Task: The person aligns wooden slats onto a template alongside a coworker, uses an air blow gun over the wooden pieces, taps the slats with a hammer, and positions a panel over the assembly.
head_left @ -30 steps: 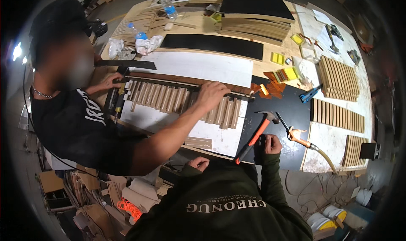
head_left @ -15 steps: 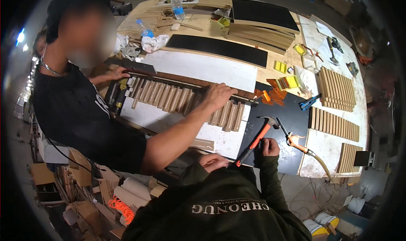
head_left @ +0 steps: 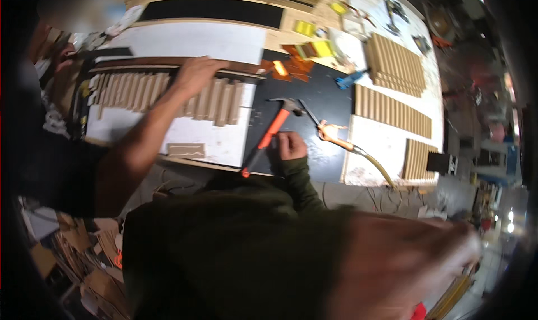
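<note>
Left hand [head_left: 406,264]: changed; half a second ago at the bench's near edge, now off it, a large blur close to the lens at lower right. Grip: cannot tell, nor whether anything is held.
Right hand [head_left: 293,146]: stays on the bench, just beside the hammer's handle, knuckles up. Grip: fingers curled in and pressed together; no object shows between them.
Hammer [head_left: 273,129]: one, claw type, orange and black; lies slantwise on the black panel [head_left: 326,166], head toward the far side, handle end at the near edge. Not gripped; its place on the panel matches the earlier views.
Meaning of the change: one hand alone remains at the panel; judged a pause in handling there.
Hose gun [head_left: 339,144]: one, orange body, dark nozzle pointing toward the hammer head; to the right of the right hand, untouched.
Orange film pieces [head_left: 300,70]: several, loose, at the panel's far end.
Blue tool [head_left: 350,80]: one, near the slatted panels [head_left: 397,65], which lie stacked on the right.
Slats [head_left: 131,90]: a row, tan, on the white board [head_left: 224,146], left of the panel.
Co-worker's hand [head_left: 196,74]: over the brown strip [head_left: 140,63] along the slats' far ends, as before.
Outlook: tilted; the water bottles have left the view.
</note>
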The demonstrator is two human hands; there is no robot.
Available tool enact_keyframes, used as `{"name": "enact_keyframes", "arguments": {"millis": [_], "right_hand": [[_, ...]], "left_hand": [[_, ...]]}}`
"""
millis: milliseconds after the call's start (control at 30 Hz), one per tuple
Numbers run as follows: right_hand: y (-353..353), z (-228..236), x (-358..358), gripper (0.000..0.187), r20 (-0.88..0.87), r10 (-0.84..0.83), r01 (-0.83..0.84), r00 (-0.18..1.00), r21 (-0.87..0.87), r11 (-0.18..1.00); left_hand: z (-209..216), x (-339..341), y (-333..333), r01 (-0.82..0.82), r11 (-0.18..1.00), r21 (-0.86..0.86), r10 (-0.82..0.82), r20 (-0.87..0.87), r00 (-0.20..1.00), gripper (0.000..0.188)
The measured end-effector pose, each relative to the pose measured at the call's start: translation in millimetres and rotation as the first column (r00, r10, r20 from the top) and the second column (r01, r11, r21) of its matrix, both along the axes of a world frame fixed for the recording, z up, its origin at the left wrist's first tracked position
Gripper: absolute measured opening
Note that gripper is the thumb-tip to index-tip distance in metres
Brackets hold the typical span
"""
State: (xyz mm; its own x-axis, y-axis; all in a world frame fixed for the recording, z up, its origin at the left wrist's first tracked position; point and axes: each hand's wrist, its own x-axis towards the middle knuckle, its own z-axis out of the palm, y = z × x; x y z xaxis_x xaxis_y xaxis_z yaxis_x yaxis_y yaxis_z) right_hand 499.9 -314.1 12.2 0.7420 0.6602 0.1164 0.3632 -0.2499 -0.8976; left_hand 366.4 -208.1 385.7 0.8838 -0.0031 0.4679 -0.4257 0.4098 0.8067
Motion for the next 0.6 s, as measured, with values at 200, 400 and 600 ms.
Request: {"name": "enact_keyframes", "arguments": {"millis": [200, 400, 600], "right_hand": [[-6, 9, 10, 0.011, -0.075, 0.147, -0.139, 0.986, 0.103, 0.985], [11, 35, 27, 0.011, -0.167, 0.239, -0.200, 0.957, 0.221, 0.955], [61, 26, 50, 0.010, -0.016, 0.201, -0.191, 0.979, 0.256, 0.948]], "left_hand": [[-108, -18, 1, -0.374, 0.922, 0.103, 0.354, -0.617, 0.702, 0.035], [-249, -93, -27, -0.682, 0.684, 0.259, 0.532, -0.817, 0.224, 0.031], [-326, -156, -34, -0.766, 0.472, 0.436, 0.649, -0.760, -0.033, 0.029]]}}
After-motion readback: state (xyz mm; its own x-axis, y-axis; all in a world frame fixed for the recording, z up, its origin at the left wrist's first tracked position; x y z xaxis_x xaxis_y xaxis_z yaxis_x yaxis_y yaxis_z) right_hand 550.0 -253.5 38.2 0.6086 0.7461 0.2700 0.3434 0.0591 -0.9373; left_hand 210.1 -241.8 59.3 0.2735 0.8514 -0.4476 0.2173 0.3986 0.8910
